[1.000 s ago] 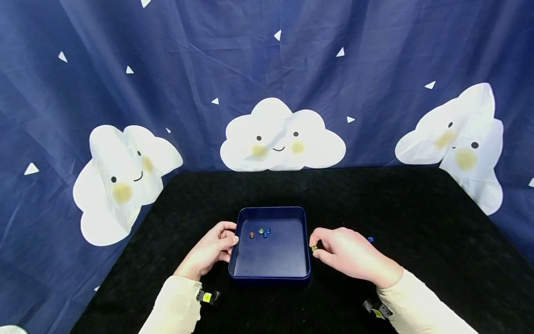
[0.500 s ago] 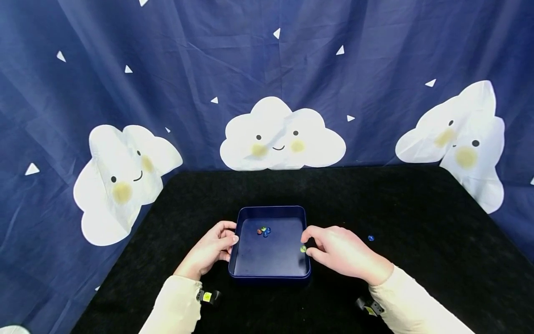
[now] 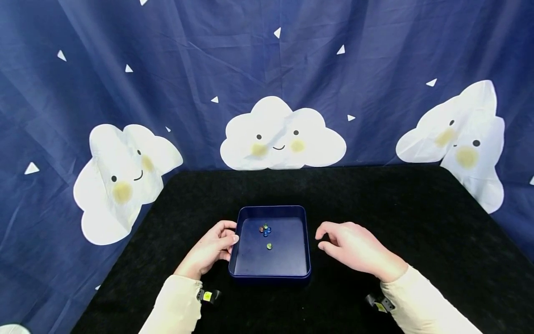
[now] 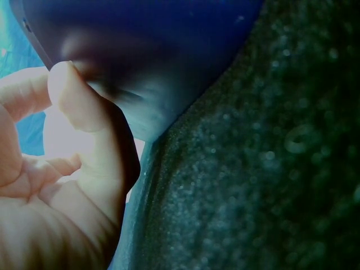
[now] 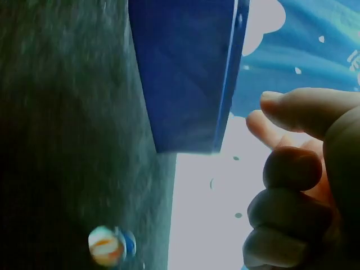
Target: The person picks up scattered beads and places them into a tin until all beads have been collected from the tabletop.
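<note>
The right hand (image 3: 360,248) hung just beyond the tray's right wall, palm down and loosely curled, its grip narrow, with a small gap between the tips of thumb and forefinger; in the right wrist view the other fingers folded in towards the palm. The left hand (image 3: 208,250) lay at the opposite wall of the tray (image 3: 289,255), fingers bent in a relaxed curve, thumb tip and fingertips touching it around the rim. A yellow-green marble (image 3: 269,246) sat on the tray floor between the two hands, apart from both. Just behind it were four more marbles in a tight group: one reddish-brown, one green, two blue. All were small, round and shiny, while the tray was dark blue, square with rounded corners, and flat on the black worktop (image 3: 200,195). Low in the right wrist view, a blurred marble (image 5: 107,246) on the worktop showed white and orange, with blue alongside.
</note>
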A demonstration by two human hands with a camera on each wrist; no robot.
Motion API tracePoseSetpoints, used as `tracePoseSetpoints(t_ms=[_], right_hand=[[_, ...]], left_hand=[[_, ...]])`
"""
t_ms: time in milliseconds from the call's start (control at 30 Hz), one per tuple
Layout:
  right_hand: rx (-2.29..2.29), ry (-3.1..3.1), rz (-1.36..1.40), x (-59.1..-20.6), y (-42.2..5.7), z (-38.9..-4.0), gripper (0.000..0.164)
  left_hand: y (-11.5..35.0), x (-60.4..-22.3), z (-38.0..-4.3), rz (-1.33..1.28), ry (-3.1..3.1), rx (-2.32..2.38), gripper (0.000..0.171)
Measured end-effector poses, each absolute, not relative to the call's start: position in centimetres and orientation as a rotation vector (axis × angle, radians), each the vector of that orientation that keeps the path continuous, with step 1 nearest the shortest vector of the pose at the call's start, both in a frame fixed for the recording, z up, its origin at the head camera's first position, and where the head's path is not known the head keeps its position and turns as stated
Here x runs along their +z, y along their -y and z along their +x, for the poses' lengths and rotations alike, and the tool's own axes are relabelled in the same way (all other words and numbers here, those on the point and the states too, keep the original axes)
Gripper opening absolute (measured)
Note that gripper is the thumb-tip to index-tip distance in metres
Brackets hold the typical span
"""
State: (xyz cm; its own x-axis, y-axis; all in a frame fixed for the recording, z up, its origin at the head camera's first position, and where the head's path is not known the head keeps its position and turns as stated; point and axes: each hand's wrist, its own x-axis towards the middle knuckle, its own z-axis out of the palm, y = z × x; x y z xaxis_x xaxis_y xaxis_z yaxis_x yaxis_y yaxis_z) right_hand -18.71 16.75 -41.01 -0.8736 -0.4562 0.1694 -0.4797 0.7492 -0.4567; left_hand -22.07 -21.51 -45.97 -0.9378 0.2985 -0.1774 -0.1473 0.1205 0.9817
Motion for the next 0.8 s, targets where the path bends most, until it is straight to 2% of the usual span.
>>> tracePoseSetpoints(t_ms=[367,600,800], right_hand=[[0.647,2.89,0.623,-39.8,-23.0,-20.0,0.012],[0.582,3.012,0.566,-41.3,-26.9,-20.7,0.016],[0.575,3.083,0.622,-42.8,-27.6,-20.9,0.021]], left_hand=[[21.4,-46.1,-22.0,0.16,-2.066,1.885,0.046],[21.5,-46.1,-22.1,0.166,-2.068,1.877,0.046],[21.6,-46.1,-22.2,0.165,-2.067,1.881,0.046]])
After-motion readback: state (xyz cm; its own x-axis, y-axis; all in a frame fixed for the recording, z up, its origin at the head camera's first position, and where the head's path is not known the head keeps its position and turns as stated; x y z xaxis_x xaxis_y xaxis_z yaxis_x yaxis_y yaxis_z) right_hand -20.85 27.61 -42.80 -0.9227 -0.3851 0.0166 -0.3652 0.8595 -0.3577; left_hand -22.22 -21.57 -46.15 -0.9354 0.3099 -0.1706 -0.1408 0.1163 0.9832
